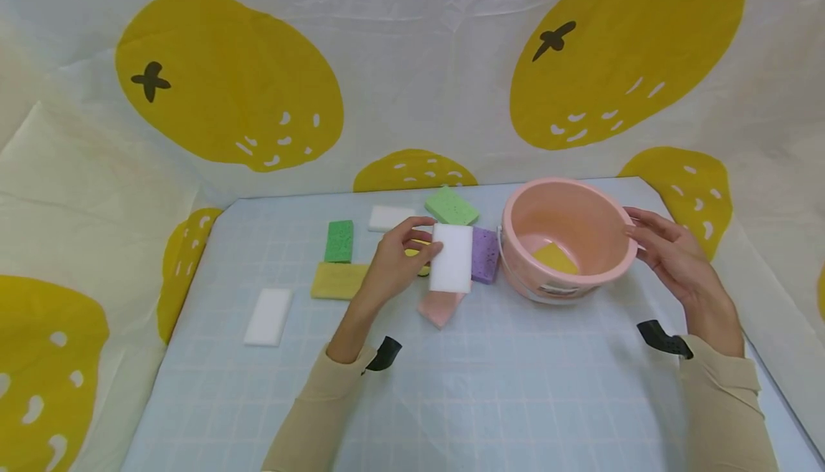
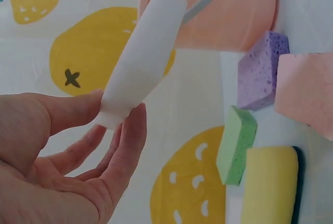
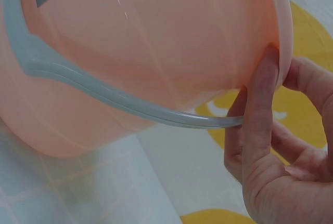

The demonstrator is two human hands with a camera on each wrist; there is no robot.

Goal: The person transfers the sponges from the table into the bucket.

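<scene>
My left hand (image 1: 412,253) pinches one end of a white sponge block (image 1: 451,257) between thumb and fingers and holds it lifted above the table, left of a pink bucket (image 1: 535,282). The left wrist view shows the white sponge (image 2: 143,57) tilted up from my fingertips (image 2: 132,125). A yellow sponge (image 1: 556,258) lies inside the bucket. My right hand (image 1: 664,250) grips the bucket's right rim, and the bucket tips toward me. In the right wrist view, a finger (image 3: 263,104) lies along the bucket's outer wall (image 3: 156,52) above its grey handle (image 3: 104,96).
Several sponges lie on the gridded mat: purple (image 1: 485,254), pink (image 1: 440,307), light green (image 1: 451,205), white (image 1: 389,218), dark green (image 1: 339,241), yellow (image 1: 338,280), and another white one (image 1: 268,316) at the left. A lemon-print cloth surrounds the table.
</scene>
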